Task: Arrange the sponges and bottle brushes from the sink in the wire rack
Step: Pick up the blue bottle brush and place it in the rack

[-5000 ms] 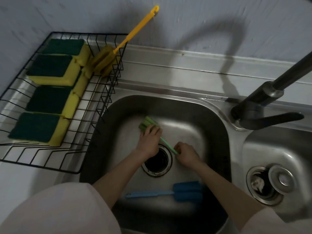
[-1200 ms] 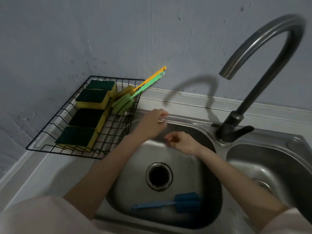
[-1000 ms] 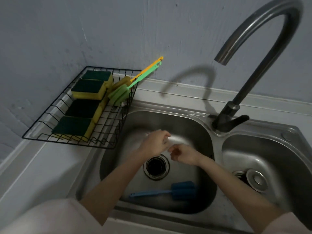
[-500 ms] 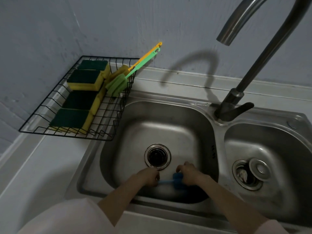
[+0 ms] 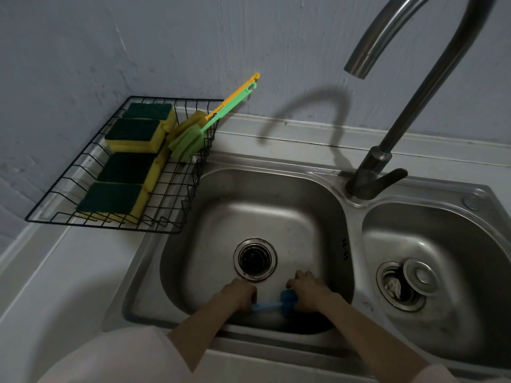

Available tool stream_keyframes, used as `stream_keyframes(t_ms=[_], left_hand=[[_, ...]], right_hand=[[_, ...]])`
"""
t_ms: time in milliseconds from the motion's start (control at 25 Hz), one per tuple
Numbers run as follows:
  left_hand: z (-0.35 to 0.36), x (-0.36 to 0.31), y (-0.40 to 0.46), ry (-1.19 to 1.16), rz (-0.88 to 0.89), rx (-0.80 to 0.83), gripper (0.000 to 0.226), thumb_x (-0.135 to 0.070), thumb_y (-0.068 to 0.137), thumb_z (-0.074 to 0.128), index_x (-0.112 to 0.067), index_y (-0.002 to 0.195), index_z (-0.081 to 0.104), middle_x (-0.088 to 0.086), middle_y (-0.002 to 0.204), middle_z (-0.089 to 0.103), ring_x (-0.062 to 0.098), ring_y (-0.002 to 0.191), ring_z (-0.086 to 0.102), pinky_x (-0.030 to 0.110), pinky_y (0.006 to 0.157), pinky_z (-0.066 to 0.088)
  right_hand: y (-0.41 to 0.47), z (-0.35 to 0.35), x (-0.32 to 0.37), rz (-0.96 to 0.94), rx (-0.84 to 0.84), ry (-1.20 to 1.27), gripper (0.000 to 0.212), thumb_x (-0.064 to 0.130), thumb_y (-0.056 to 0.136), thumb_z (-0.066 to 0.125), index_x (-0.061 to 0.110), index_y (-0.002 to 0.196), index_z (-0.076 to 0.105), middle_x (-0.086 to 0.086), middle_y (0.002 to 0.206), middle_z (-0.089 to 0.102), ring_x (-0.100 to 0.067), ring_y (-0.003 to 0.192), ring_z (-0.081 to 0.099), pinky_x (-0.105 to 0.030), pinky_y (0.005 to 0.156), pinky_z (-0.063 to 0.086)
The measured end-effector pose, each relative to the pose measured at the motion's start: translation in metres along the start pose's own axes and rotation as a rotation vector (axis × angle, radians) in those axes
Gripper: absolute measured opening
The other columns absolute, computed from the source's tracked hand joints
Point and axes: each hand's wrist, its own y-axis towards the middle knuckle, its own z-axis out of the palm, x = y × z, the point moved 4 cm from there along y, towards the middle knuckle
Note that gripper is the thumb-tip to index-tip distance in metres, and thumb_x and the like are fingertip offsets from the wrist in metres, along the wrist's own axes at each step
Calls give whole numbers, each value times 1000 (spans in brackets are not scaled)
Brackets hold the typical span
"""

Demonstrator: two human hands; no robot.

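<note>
A blue bottle brush [image 5: 272,302] lies at the near side of the left sink basin [image 5: 290,217]. My left hand [image 5: 238,295] grips its handle and my right hand [image 5: 309,291] grips its sponge head. The black wire rack [image 5: 177,194] stands on the counter left of the sink. Several green-and-yellow sponges [image 5: 132,135] lie in a row along the rack's left part. A green bottle brush [image 5: 190,140] and a yellow bottle brush [image 5: 193,120] lean in the rack's right corner, handles sticking out toward the wall.
The tall curved faucet [image 5: 392,128] rises between the two basins, its spout high above the left one. A round drain [image 5: 255,259] sits just beyond my hands. The right basin [image 5: 442,272] has a strainer with a loose stopper. Wall behind, counter at the left.
Since five seconds ago the green brush went from the sink into the rack beside the yellow one. In the last second both hands dropped to the basin's near side and took hold of the blue brush.
</note>
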Motion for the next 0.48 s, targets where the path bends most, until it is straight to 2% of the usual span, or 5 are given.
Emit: stream_keyframes(t_ms=[160, 360, 480], left_hand=[[-12, 0, -5, -37, 21, -44, 36, -15, 89, 52, -9, 124, 49, 17, 135, 48, 30, 122, 48, 35, 99, 42], [-57, -1, -23, -211, 109, -259, 27, -12, 84, 55, -5, 109, 60, 16, 116, 65, 29, 108, 59, 30, 82, 46], [-100, -7, -41, -217, 161, -379, 27, -12, 86, 55, -6, 111, 61, 13, 117, 65, 26, 108, 59, 31, 87, 47]], right_hand=[[-8, -18, -2, -11, -105, 59, 52, 26, 86, 55, 13, 134, 40, -14, 137, 36, -32, 129, 32, -42, 107, 30], [-20, -47, -10, 44, -335, 141, 49, 26, 84, 57, 15, 129, 41, -12, 134, 36, -28, 126, 35, -39, 104, 33], [-29, -65, -16, 60, -470, 230, 48, 21, 84, 57, 17, 128, 41, -10, 132, 37, -26, 122, 37, -38, 102, 36]])
